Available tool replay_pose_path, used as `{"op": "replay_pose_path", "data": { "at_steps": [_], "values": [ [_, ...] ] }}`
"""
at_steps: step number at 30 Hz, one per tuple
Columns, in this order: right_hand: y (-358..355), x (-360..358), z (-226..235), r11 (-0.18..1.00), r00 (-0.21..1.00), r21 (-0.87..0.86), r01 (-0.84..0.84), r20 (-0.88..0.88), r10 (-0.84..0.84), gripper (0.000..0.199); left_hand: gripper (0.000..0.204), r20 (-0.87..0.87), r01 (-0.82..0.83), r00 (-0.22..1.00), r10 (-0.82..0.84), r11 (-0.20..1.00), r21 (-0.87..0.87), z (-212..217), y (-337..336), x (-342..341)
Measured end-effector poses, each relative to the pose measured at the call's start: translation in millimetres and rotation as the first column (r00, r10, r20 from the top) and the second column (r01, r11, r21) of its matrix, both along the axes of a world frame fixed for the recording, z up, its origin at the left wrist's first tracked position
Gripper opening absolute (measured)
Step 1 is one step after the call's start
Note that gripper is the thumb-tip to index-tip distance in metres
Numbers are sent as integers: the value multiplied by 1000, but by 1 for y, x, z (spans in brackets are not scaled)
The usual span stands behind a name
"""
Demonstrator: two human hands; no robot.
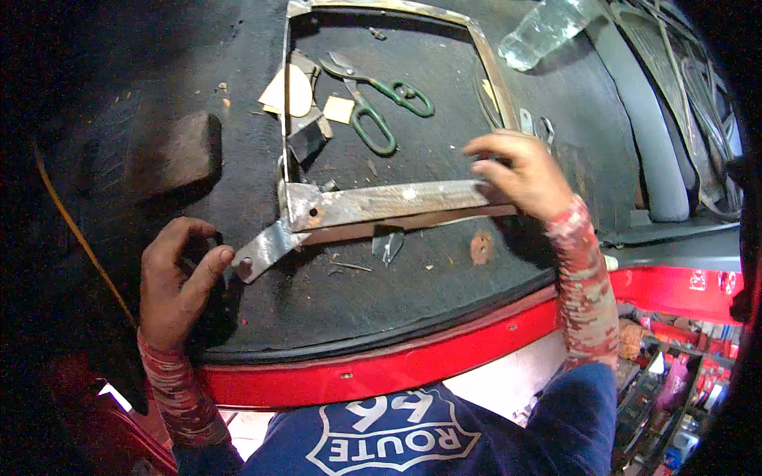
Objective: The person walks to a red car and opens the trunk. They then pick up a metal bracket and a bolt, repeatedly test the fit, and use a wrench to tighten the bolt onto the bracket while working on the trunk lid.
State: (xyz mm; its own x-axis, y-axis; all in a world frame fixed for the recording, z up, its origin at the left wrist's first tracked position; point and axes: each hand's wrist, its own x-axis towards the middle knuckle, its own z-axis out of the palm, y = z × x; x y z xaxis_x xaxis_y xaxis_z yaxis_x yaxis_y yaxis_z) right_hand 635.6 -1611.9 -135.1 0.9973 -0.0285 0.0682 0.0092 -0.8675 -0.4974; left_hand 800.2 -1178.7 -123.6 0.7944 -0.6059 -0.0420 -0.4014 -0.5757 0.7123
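A rectangular metal frame [397, 202] lies on a dark mat, its wide, scuffed bar nearest me. From its near left corner a flat metal tab with a hole [267, 250] sticks out at a slant. Beside the tab's end is my left hand [178, 278], fingers curved and apart from the thumb, holding nothing. My right hand [524, 174] is over the frame's near right corner, thumb and forefinger spread; its other fingers are partly hidden, and contact with the bar is unclear. Inside the frame lie green-handled metal shears [373, 103] with their blades parted.
A dark block [171, 155] sits at the left. Paper pieces [295, 91] and a small dark metal piece [308, 141] lie by the frame's left bar. A clear plastic bottle [544, 36] rests at the far right. The red body edge [381, 353] runs along the mat's near side.
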Motion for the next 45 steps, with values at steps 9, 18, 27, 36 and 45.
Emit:
{"op": "replay_pose_path", "data": {
  "at_steps": [9,18,27,36,45],
  "values": [
    [73,146,-58,856,703,228,-465,-493,513,31,26,108,-75,991,83,995,-72,0,3,6],
    [95,158,-71,843,744,248,-478,-396,538,37,23,77,-69,994,76,994,-90,5,-3,4],
    [92,158,-65,879,837,157,-450,-267,477,36,17,211,-80,970,118,980,-181,-5,2,9],
    [168,103,34,790,930,547,-276,-55,363,31,34,256,356,930,-264,820,-448,12,-26,-8],
    [178,76,2,986,990,160,-52,137,30,36,21,318,306,919,-232,929,-206,0,1,-13]
  ]
}}
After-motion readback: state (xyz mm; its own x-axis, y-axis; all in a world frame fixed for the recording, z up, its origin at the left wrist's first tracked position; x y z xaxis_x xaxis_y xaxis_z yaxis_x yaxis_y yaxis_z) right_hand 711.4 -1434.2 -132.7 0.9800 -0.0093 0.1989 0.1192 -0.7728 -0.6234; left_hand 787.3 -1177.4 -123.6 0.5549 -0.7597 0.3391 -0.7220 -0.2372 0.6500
